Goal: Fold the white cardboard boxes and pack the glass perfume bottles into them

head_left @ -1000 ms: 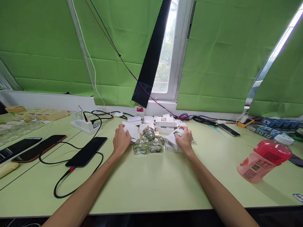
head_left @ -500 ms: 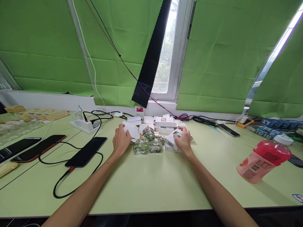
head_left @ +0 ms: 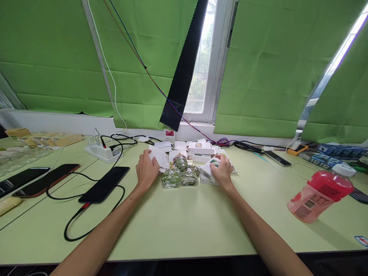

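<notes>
Bottles: at least four glass bottles (head_left: 188, 178) are clustered near the middle of the desk (head_left: 184, 226); two are set side by side in front, and the others are partly hidden behind them; clock directions below are taken from this cluster.
Left hand: at 9 o'clock, the left hand (head_left: 147, 169) is curved against a white carton (head_left: 158, 156); the carton is touched by thumb and fingers; whether the grip is pinched on it cannot be told.
Right hand: at 3 o'clock, the right hand (head_left: 222, 170) is laid over a printed box (head_left: 207, 168) marked with a barcode; thumb and fingers are set apart upon it; whether the grip is pressed tight cannot be told.
Boxes: more white boxes (head_left: 200, 147) are heaped at 12 o'clock, some stacked.
Phone: a black phone (head_left: 105, 184) is laid at 9 o'clock, beyond the left hand; a cable is plugged into its near end.
Drink: a pink drink bottle (head_left: 320, 195) is stood between 3 and 4 o'clock.
</notes>
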`<state>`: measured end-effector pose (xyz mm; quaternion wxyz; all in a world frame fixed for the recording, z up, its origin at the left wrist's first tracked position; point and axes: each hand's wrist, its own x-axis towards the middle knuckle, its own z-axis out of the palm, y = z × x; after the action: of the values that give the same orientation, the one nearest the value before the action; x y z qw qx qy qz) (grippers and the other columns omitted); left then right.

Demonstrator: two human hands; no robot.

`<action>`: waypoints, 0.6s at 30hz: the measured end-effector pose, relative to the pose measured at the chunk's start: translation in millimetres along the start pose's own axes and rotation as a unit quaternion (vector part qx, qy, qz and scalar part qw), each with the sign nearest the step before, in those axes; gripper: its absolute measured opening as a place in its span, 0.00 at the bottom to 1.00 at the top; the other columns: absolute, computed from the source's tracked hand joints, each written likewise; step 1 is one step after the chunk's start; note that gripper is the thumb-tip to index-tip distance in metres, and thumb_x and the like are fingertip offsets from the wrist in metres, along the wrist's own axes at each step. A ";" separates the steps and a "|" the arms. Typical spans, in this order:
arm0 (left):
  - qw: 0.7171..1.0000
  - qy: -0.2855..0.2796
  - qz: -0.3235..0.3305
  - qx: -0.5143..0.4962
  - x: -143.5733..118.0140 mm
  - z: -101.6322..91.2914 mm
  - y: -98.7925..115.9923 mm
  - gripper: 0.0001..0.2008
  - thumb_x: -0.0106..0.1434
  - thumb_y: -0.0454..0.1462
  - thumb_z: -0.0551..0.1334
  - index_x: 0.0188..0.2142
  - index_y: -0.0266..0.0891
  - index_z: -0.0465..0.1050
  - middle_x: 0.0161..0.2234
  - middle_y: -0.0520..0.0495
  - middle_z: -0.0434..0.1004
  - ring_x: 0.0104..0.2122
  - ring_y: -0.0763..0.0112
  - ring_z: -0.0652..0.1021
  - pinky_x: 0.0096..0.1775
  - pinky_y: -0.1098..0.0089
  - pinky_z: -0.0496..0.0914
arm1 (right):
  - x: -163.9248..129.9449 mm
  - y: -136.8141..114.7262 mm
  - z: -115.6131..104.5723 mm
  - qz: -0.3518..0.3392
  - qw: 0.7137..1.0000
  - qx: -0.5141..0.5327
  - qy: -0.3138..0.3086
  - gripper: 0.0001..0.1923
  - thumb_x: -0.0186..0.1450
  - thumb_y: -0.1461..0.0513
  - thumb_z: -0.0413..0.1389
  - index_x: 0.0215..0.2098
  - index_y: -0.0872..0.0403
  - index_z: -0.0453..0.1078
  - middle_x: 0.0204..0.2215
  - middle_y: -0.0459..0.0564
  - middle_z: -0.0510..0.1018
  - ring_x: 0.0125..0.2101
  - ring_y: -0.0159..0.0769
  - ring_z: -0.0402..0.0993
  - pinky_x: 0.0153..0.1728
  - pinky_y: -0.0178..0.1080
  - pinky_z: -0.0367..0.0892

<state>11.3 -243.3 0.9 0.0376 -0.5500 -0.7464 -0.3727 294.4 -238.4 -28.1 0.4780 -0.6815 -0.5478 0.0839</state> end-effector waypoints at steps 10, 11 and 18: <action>0.998 0.031 0.025 -0.047 0.4 0.8 0.3 0.16 0.71 0.35 0.52 0.57 0.39 0.62 0.57 0.35 0.72 0.57 0.50 0.75 0.58 0.53 0.69 | -1.8 -3.2 -1.2 -0.004 1.000 -0.001 -0.007 0.20 0.57 0.59 0.52 0.47 0.51 0.71 0.48 0.57 0.75 0.53 0.54 0.69 0.57 0.54 0.59; 0.998 0.034 0.030 -0.054 0.4 1.0 0.3 0.16 0.71 0.35 0.52 0.57 0.39 0.62 0.58 0.35 0.72 0.58 0.50 0.74 0.58 0.54 0.69 | -2.1 -3.6 -1.4 -0.005 1.000 0.000 -0.009 0.20 0.58 0.59 0.52 0.47 0.51 0.71 0.48 0.57 0.75 0.53 0.54 0.69 0.57 0.54 0.59; 0.989 0.067 0.080 -0.104 0.5 5.9 -1.9 0.16 0.70 0.35 0.53 0.57 0.40 0.63 0.56 0.36 0.72 0.58 0.53 0.74 0.59 0.56 0.69 | -2.9 -6.4 -2.8 -0.005 1.000 -0.007 -0.014 0.18 0.58 0.59 0.52 0.46 0.52 0.73 0.48 0.57 0.76 0.53 0.54 0.70 0.57 0.54 0.58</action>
<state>11.5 -239.6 -4.1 0.0601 -0.5828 -0.6527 -0.4803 290.8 -242.8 -23.1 0.4659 -0.6808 -0.5584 0.0877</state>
